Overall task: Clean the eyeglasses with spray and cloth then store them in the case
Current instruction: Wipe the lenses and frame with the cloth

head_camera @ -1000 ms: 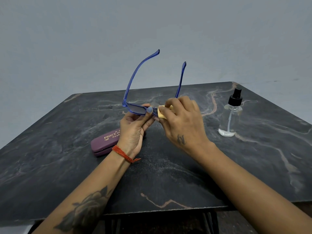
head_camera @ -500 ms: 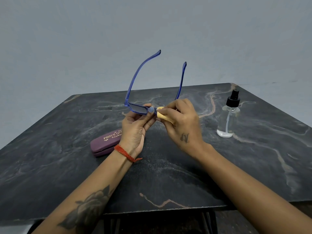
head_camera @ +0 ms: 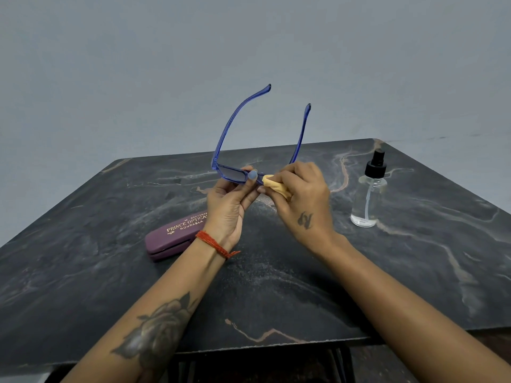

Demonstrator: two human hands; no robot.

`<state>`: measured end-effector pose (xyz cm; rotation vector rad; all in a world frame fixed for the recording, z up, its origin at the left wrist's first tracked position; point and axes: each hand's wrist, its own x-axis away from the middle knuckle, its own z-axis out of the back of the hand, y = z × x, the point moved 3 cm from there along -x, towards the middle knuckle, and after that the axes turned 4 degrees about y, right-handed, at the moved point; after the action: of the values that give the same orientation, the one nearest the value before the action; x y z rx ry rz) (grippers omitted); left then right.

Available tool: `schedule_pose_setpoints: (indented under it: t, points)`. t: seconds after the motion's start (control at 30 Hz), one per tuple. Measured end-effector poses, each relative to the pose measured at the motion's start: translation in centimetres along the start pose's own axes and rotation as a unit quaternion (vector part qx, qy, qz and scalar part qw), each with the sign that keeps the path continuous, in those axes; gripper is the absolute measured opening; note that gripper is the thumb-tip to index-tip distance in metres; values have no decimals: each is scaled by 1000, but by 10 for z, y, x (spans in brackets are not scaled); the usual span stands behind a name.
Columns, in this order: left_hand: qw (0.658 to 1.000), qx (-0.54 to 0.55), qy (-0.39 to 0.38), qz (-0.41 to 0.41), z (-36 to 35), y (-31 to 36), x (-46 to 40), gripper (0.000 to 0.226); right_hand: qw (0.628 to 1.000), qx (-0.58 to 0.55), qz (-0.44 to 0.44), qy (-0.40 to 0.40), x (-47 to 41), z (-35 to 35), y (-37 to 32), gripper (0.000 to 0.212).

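Cloth (head_camera: 275, 185) slid inward; both hands grip eyeglasses (head_camera: 231, 174); case (head_camera: 172, 236) closed, spray bottle (head_camera: 367, 200) aside.

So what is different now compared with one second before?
Little: the right hand slid the yellow cloth slightly along its lens. The left hand keeps its grip on the blue eyeglasses; case and spray bottle stayed put.

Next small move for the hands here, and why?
Probably rub the cloth across the lens under the right hand: the left hand grips the glasses at the bridge, and the case is shut.
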<state>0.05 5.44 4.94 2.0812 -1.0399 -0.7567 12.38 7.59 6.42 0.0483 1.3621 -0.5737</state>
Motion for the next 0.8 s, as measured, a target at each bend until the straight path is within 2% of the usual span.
schedule_pose_setpoints:
  t: [0.27,0.43,0.8]
  points:
    - [1000,-2,-19,1,6,-1,4,16,999,-17,21,-47,3,-8,0,16]
    - [999,6,-36,1,8,-1,5,14,995,-3,36,-89,5,-11,-1,27]
    - [1000,-14,-11,-4,10,1,3,15,969,199,124,-77,3,-4,-4,37]
